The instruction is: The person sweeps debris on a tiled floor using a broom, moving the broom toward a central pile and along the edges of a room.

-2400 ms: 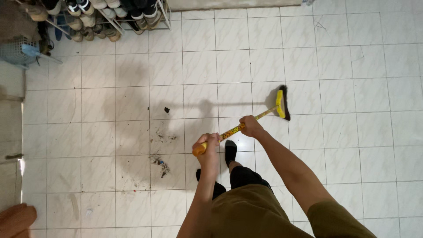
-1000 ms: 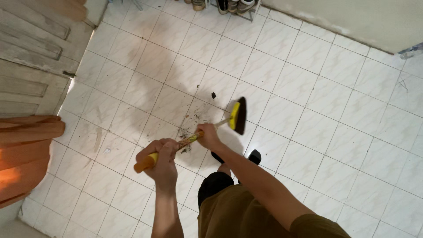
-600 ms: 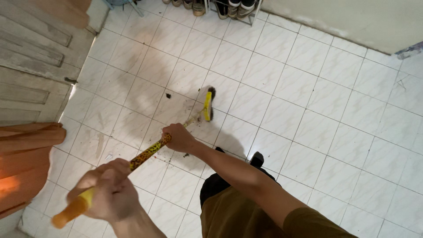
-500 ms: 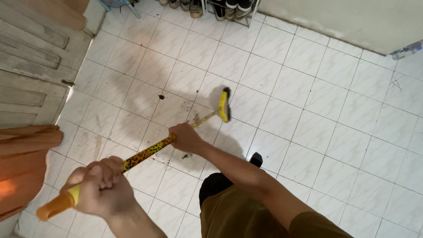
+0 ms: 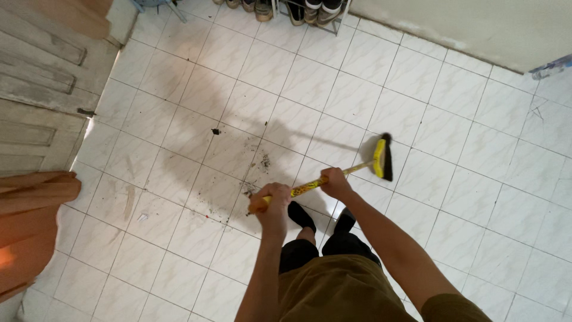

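I hold a broom over a white tiled floor. Its yellow head with dark bristles [image 5: 382, 158] rests on a tile to my right. The patterned yellow handle [image 5: 307, 188] runs back to me. My left hand [image 5: 273, 200] is closed around the orange end of the handle. My right hand [image 5: 335, 182] grips the handle further down, nearer the head. A patch of dark dirt and crumbs [image 5: 255, 173] lies on the tiles left of my hands, with one dark speck [image 5: 215, 131] further off. My feet in black socks [image 5: 301, 216] stand below the handle.
A grey wooden door [image 5: 36, 77] lines the left side. An orange cloth [image 5: 27, 226] hangs at the lower left. A shoe rack with several shoes [image 5: 298, 9] stands at the top by a pale wall [image 5: 476, 24].
The broom head has swung from the dirt patch out to the right. My left hand has moved in from the lower left to the middle, close to my right hand.
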